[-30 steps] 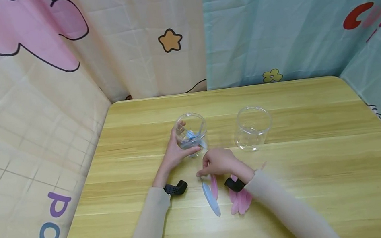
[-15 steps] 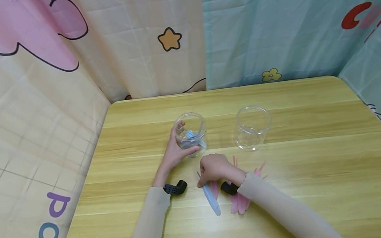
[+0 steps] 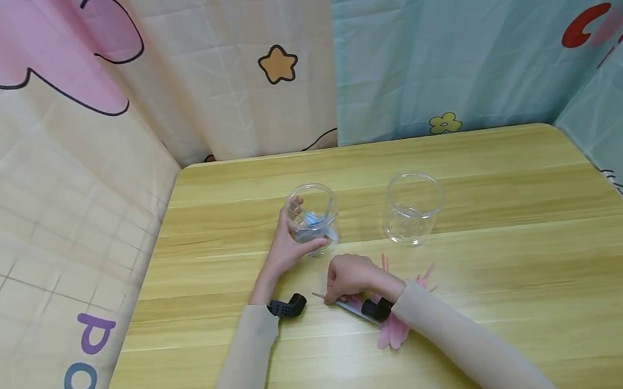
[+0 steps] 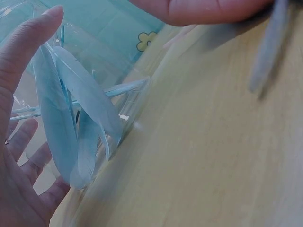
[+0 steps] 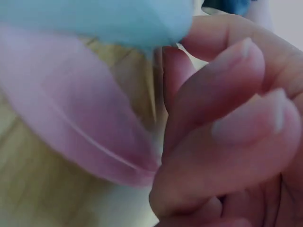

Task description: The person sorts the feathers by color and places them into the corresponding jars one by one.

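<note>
My left hand [image 3: 283, 246] holds the side of a clear round jar [image 3: 329, 213], thumb in front and fingers behind. Several light-blue feathers [image 4: 57, 113] lie crossed inside it, seen through the wall in the left wrist view. Just in front of the jar, my right hand [image 3: 353, 275] pinches a blue feather [image 5: 94, 21] between thumb and finger. Its quill points left and its vane slants back under the wrist. A pink feather [image 5: 80, 109] lies beneath it in the right wrist view, and more pink feathers [image 3: 392, 333] lie under the right wrist, partly hidden.
A second clear jar [image 3: 410, 217] stands to the right of the first, with no feathers visible in it. The wooden table [image 3: 533, 243] has rounded back corners. Printed curtains [image 3: 419, 26] hang behind it and at both sides.
The right hand first drew back from near the jar, then its pinched blue feather swung from pointing toward the front to slanting right under the wrist. The left hand and jar stayed put.
</note>
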Demonstrator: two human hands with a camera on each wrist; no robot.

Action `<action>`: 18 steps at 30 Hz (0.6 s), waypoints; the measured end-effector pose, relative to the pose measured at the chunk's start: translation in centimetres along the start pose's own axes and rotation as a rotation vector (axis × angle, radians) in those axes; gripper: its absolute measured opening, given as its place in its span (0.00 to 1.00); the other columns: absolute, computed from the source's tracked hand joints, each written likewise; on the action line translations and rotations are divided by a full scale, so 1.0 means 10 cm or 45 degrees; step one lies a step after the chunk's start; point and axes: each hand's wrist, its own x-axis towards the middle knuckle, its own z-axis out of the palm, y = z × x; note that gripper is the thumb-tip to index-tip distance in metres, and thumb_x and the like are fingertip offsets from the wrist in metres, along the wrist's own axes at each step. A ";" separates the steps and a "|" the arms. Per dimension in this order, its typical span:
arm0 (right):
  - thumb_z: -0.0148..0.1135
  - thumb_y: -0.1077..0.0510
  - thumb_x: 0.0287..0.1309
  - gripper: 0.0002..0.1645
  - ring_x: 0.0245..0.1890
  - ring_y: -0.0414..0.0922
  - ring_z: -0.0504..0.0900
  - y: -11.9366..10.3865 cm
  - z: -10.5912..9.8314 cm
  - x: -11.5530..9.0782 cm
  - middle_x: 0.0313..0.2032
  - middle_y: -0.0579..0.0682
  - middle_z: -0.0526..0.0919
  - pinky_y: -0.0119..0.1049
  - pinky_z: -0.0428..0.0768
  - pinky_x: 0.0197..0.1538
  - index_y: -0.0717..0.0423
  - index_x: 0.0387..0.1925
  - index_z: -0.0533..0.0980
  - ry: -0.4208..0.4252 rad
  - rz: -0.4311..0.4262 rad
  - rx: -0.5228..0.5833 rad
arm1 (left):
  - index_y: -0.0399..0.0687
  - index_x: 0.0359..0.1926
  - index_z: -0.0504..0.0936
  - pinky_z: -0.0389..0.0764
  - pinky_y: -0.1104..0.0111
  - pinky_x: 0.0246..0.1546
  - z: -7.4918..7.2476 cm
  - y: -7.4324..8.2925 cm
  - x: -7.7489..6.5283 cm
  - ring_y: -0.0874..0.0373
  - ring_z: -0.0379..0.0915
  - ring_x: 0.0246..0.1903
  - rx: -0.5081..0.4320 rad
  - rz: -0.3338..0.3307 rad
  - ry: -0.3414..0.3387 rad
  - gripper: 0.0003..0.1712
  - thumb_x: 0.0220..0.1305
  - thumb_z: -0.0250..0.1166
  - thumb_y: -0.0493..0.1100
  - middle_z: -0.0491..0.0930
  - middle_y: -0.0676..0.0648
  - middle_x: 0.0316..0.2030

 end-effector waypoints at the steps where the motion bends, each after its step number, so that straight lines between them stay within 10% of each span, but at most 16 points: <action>1: 0.72 0.48 0.45 0.12 0.12 0.39 0.75 0.01 -0.01 -0.01 0.11 0.42 0.76 0.34 0.72 0.21 0.45 0.15 0.79 0.000 -0.008 0.015 | 0.41 0.72 0.47 0.54 0.51 0.64 0.01 0.00 0.00 0.45 0.49 0.67 -0.001 0.002 0.000 0.58 0.48 0.75 0.36 0.55 0.39 0.69; 10: 0.68 0.56 0.52 0.08 0.13 0.38 0.68 0.12 -0.21 -0.10 0.14 0.45 0.75 0.28 0.66 0.16 0.53 0.21 0.81 -0.033 -0.201 0.379 | 0.41 0.72 0.46 0.55 0.50 0.63 0.02 -0.01 0.01 0.44 0.49 0.66 0.010 0.034 -0.009 0.58 0.49 0.75 0.36 0.54 0.36 0.68; 18: 0.65 0.56 0.58 0.06 0.13 0.38 0.63 0.06 -0.53 -0.16 0.14 0.44 0.69 0.29 0.61 0.16 0.55 0.31 0.81 0.201 -0.382 0.610 | 0.37 0.71 0.46 0.55 0.48 0.62 0.00 -0.02 0.02 0.41 0.50 0.66 -0.005 0.054 -0.011 0.57 0.47 0.74 0.33 0.54 0.34 0.68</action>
